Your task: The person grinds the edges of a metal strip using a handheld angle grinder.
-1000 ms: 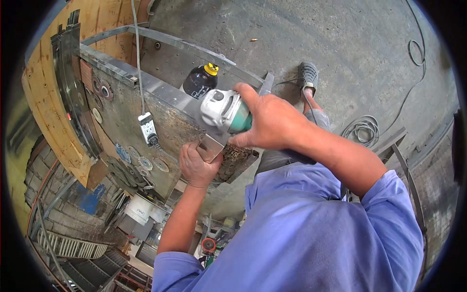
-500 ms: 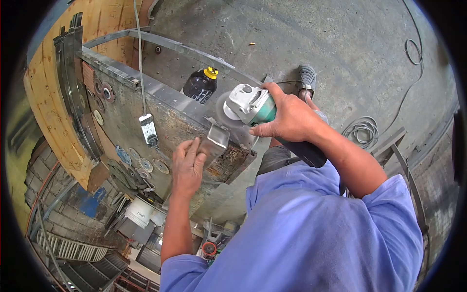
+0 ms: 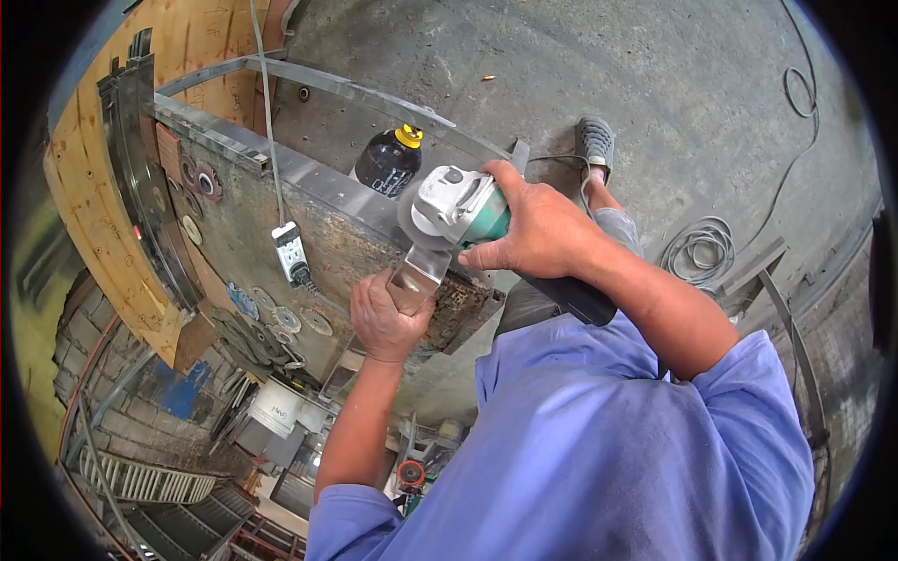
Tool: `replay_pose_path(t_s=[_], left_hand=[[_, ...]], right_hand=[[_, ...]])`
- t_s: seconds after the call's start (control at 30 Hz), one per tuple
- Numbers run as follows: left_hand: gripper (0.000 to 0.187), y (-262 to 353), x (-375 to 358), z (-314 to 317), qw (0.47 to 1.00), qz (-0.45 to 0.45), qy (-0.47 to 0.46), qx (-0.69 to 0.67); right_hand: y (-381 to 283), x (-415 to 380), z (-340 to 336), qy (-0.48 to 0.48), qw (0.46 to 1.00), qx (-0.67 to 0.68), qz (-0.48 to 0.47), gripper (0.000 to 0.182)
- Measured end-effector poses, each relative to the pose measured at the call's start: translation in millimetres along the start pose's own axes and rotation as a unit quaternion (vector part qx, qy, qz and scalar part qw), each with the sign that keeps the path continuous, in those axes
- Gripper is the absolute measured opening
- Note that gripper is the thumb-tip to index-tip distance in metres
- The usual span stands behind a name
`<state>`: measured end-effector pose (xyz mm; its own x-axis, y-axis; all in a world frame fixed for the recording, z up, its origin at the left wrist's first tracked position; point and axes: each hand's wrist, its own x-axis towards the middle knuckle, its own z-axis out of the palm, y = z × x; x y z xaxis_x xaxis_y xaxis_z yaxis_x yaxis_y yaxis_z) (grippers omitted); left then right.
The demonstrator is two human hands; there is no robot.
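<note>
My right hand is wrapped around the body of a green and white angle grinder, its dark handle end pointing toward my shirt. The grinder's disc overlaps the upper end of a shiny bent metal piece in this view. My left hand grips that piece at its lower end, fingers curled round it and the thumb on its near side. Both hands are over the corner of a worn metal workbench.
A white power outlet with a plugged-in cord lies on the bench, near several grinding discs. Behind the bench edge stands a black cylinder with a yellow top. A coiled cord rests on the concrete floor at right.
My left hand has moved right and closed on the bent metal piece, its fingers no longer spread beside it. The grinder has shifted left, its disc now over the piece's end.
</note>
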<state>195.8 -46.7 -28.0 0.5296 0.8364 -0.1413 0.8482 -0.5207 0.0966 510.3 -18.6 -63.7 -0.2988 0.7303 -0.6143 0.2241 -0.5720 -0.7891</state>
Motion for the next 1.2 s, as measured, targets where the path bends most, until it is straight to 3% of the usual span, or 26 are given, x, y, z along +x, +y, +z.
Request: replay_pose_path(t_s=[0.33, 0.73, 1.03, 1.2], left_hand=[[0.074, 1.2, 2.4, -0.9, 1.0, 0.005, 0.001, 0.003], [0.072, 2.0, 3.5, -2.3, 1.0, 0.006, -0.003, 0.012], [0.071, 3.5, 4.0, -3.1, 1.0, -0.001, -0.006, 0.012], [0.072, 0.0, -0.7, 0.2, 1.0, 0.004, -0.008, -0.003]], right_hand=[[-24.1, -7.0, -9.6, -0.045, 0.998, -0.025, -0.021, 0.101], [-22.3, 3.6, -8.5, -0.025, 0.997, -0.053, -0.053, 0.098], [-24.6, 2.8, -9.9, -0.043, 0.997, -0.048, -0.038, 0.099], [7.4, 27.4, 2.2, -0.049, 0.994, -0.093, 0.006, 0.097]])
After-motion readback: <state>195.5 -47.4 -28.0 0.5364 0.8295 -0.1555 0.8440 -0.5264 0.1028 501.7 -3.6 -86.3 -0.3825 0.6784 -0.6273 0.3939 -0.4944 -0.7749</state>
